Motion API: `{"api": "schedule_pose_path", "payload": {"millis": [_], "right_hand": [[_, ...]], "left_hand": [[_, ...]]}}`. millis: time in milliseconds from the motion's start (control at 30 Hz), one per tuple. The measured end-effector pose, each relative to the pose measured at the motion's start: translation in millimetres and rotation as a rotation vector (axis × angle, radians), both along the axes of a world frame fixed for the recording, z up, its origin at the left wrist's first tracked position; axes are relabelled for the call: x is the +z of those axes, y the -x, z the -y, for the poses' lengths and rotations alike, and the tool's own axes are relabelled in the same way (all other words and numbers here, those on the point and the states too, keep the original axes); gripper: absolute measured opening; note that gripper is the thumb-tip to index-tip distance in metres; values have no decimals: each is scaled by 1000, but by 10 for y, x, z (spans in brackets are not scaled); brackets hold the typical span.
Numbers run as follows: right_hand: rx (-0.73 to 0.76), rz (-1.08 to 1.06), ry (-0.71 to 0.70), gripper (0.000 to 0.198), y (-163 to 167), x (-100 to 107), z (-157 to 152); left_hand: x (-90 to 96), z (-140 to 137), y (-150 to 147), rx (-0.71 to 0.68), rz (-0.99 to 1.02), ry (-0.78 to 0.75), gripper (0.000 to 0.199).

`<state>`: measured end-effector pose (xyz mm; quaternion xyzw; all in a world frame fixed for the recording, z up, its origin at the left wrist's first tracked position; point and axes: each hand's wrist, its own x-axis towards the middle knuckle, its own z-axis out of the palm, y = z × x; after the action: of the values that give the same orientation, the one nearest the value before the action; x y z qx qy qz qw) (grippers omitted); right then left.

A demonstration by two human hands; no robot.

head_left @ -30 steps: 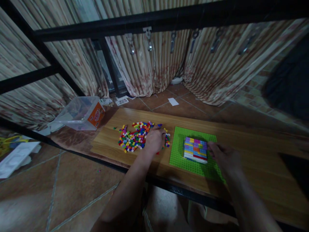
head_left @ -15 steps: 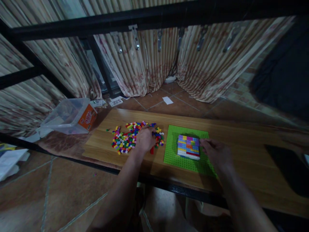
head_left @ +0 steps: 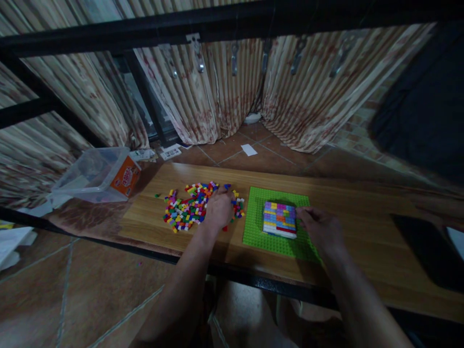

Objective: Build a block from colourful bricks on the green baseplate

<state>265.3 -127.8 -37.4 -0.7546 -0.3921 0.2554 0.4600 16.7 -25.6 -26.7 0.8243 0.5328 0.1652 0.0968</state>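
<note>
My left hand [head_left: 219,209] reaches into the right part of a pile of small coloured bricks [head_left: 188,209]; its fingers bend down among them and the tips are hidden. A red brick [head_left: 225,228] peeks out beside that wrist. On a green studded baseplate [head_left: 255,220] stands a low rectangular block of multicoloured bricks [head_left: 279,220], with white and dark red along its near side. My right hand [head_left: 321,226] is at the block's right edge, thumb and fingers pinched together. Whatever is between those fingertips is too small to make out.
The bricks and baseplate lie on a long wooden table [head_left: 145,222]. Left of it stands a clear plastic box [head_left: 97,174] with an orange label. A dark flat object [head_left: 424,251] lies at the right. A black metal bar with hanging hooks [head_left: 199,60] crosses above.
The whole view has shifted slightly, so things appear a little further left. My left hand covers more of the red brick. My right hand stays pinched beside the block.
</note>
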Motion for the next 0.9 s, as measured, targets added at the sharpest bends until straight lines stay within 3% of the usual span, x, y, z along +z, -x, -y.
{"api": "schedule_pose_path", "payload": {"millis": [200, 367, 567, 900], "right_hand": [[2, -19, -25, 33, 9, 5, -22], [14, -42, -67, 35, 12, 10, -36], [34, -26, -81, 35, 1, -9, -38], [60, -22, -91, 31, 19, 37, -19]], "left_hand": [[67, -14, 8, -54, 136, -1, 20], [120, 98, -143, -233, 336, 121, 20], [139, 284, -412, -389, 393, 149, 23], [73, 336, -615, -295, 420, 93, 23]]}}
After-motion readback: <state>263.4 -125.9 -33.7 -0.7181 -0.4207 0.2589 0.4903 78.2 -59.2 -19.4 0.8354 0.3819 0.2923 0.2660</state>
